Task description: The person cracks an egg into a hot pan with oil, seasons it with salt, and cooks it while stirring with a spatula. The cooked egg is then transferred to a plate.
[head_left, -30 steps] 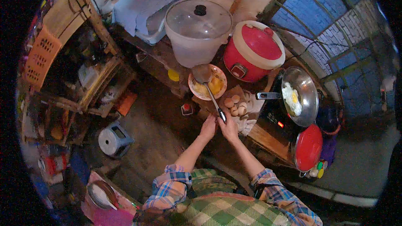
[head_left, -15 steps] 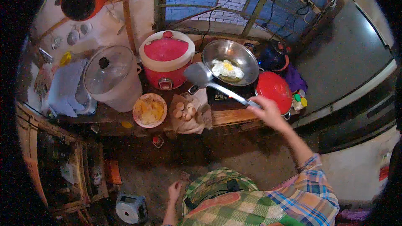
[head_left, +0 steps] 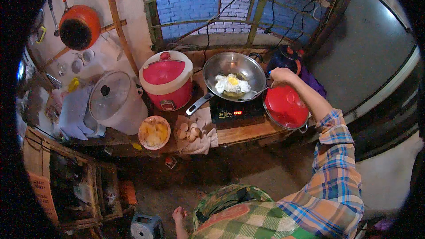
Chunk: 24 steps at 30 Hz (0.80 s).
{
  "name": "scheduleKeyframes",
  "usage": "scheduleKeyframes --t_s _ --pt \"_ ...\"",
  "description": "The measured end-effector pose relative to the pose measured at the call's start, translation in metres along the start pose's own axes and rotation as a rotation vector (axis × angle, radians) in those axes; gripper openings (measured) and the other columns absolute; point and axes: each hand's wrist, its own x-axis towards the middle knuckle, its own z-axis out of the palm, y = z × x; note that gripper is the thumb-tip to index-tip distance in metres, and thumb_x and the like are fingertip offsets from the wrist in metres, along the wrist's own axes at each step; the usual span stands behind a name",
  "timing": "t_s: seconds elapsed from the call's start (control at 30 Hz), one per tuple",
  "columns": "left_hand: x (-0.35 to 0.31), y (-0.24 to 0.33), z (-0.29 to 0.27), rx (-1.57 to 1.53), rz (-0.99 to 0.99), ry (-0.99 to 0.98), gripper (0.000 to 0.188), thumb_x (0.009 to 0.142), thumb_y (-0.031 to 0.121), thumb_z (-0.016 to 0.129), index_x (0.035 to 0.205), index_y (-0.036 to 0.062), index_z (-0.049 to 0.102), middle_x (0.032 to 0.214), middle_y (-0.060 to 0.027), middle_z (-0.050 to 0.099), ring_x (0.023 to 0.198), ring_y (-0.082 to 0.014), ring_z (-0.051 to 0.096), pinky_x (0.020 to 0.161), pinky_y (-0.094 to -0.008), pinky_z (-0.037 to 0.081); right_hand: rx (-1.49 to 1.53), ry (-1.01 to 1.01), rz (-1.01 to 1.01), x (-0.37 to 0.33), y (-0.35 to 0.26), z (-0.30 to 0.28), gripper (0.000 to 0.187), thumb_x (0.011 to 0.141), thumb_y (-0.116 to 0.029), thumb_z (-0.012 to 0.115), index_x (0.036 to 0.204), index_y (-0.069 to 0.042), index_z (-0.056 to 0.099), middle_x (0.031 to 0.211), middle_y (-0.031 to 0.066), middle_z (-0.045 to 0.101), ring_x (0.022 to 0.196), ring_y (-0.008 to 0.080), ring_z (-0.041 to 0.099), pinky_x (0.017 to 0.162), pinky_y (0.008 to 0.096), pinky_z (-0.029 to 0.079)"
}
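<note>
In the steel wok (head_left: 207, 71) a fried egg (head_left: 233, 82) lies with white set around a yellow yolk. My right hand (head_left: 283, 77) is closed at the wok's right side, above a round red lid (head_left: 287, 106). It grips a spatula (head_left: 260, 92), whose thin metal shaft runs over the rim into the wok; most of the blade and grip are hidden. The wok sits on a black induction cooker (head_left: 226, 114) with a lit display, its handle (head_left: 199, 105) pointing to the near left. Down by my body, my left hand (head_left: 179, 214) hangs with curled fingers and holds nothing visible.
Left of the wok stand a pink rice cooker (head_left: 167, 82) and a tall lidded bucket (head_left: 117, 102). A bowl of yellow food (head_left: 154, 132) and eggshells (head_left: 188, 131) on crumpled paper sit near the counter edge. A dark pot (head_left: 283, 57) is behind my right hand.
My right hand has moved up and away toward the wok's right side. The spatula has swung from left of the wok to its right rim. The view has shifted slightly.
</note>
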Motion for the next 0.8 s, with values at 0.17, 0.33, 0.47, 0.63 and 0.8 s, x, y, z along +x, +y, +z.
scheduleKeyframes --t_s 0.17,0.33,0.47,0.63,0.8 --pt "-0.021 -0.012 0.019 -0.059 0.012 -0.149 0.019 0.091 0.017 0.056 0.101 0.0016 0.057 0.071 -0.0119 0.059 0.047 -0.0206 0.054 0.037 -0.0321 0.042 0.066 0.186 0.05 0.033 0.025 0.018 0.036 0.063 -0.025 0.073 0.093 -0.005 0.066 0.091 0.0153 0.067 0.085 0.0307 0.065 0.071 0.0421 0.052" --pt "-0.046 -0.041 0.024 0.081 -0.02 -0.081 0.02 0.091 0.017 0.055 0.1 0.0004 0.059 0.085 -0.0169 0.061 0.067 -0.0243 0.06 0.054 -0.0364 0.05 -0.018 0.133 -0.023 0.022 0.039 -0.006 0.029 0.066 -0.025 0.069 0.084 -0.002 0.067 0.085 0.0151 0.068 0.078 0.0289 0.066 0.066 0.0415 0.053" --pt "-0.028 -0.072 0.033 0.434 0.092 0.151 0.021 0.09 0.015 0.055 0.103 0.0001 0.06 0.088 -0.0175 0.061 0.067 -0.0253 0.06 0.054 -0.0374 0.051 0.004 -0.013 -0.038 0.022 0.041 -0.007 0.028 0.064 -0.025 0.069 0.081 -0.003 0.068 0.08 0.014 0.067 0.076 0.0285 0.066 0.064 0.0406 0.052" --pt "-0.01 -0.059 0.028 0.184 0.102 -0.012 0.019 0.088 0.014 0.057 0.103 0.0026 0.06 0.086 -0.0158 0.061 0.059 -0.0245 0.058 0.049 -0.0357 0.049 0.106 0.202 -0.052 0.034 0.044 0.017 0.028 0.064 -0.026 0.068 0.083 -0.006 0.069 0.082 0.0152 0.067 0.08 0.0307 0.065 0.068 0.0415 0.051" --pt "-0.012 -0.021 0.016 -0.065 -0.035 -0.445 0.013 0.088 0.015 0.058 0.096 0.0051 0.061 0.072 -0.0105 0.061 0.052 -0.0201 0.057 0.043 -0.0307 0.047 0.065 0.041 0.005 0.009 0.044 -0.008 0.027 0.063 -0.026 0.069 0.081 -0.006 0.069 0.083 0.0162 0.066 0.083 0.0317 0.064 0.069 0.0422 0.051"
